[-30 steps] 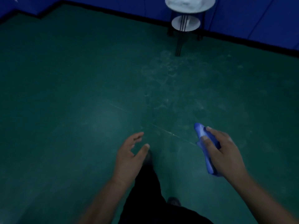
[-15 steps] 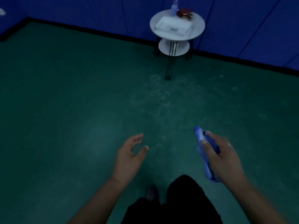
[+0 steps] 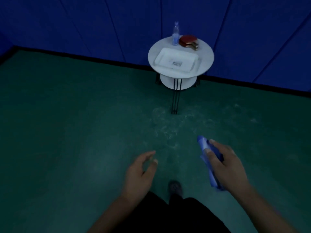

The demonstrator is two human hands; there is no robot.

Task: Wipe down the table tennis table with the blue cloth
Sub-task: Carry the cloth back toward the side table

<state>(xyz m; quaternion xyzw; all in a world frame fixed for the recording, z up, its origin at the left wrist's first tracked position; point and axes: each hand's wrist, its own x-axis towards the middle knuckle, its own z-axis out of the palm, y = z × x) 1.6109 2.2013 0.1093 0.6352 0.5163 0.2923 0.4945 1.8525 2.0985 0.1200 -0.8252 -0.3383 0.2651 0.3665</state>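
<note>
Cloth in the right hand (image 3: 226, 163): the blue cloth (image 3: 208, 161) is bunched and gripped, thumb and fingers curled round it, over the green floor (image 3: 67, 132). Left hand (image 3: 140, 172) hangs loose and half open, holding nothing. Well ahead, by the blue wall (image 3: 84, 22), a round white side table (image 3: 206, 49) carries a tray (image 3: 175, 60), a bottle (image 3: 175, 35) and paddles (image 3: 188, 41)
</note>
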